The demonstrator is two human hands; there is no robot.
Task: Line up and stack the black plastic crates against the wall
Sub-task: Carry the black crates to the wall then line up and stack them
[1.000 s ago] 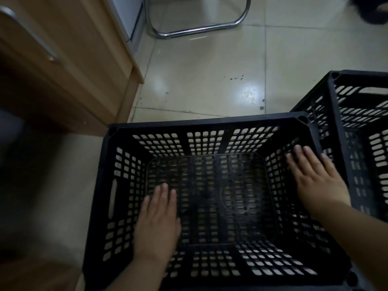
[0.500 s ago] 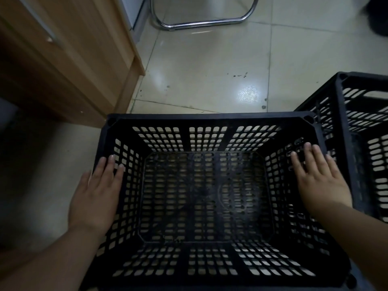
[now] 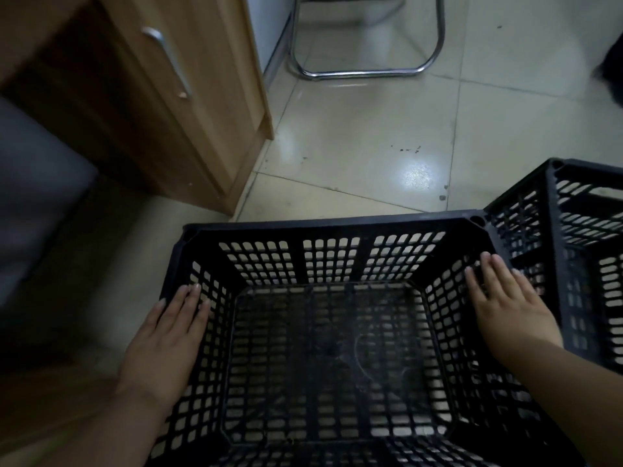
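An empty black perforated plastic crate (image 3: 323, 222) stands on the tiled floor right below me, open side up. My left hand (image 3: 165, 338) lies flat on the top of its left wall, fingers straight and together, fingertips at the rim. My right hand (image 3: 509, 305) lies flat against the inside of its right wall, fingers straight. Neither hand curls around anything. A second black crate (image 3: 553, 230) stands at the right, touching the first crate's far right corner; it is cut off by the frame edge.
A wooden cabinet (image 3: 202, 96) with a metal handle stands at the left, its corner close to the crate's far left corner. A chrome chair base (image 3: 364, 74) rests on the floor further ahead. Something grey (image 3: 33, 197) is at the far left.
My left hand has come out of the crate's bottom and gone to its left wall. My right hand stays on the right wall. More of the cabinet and the chair base shows.
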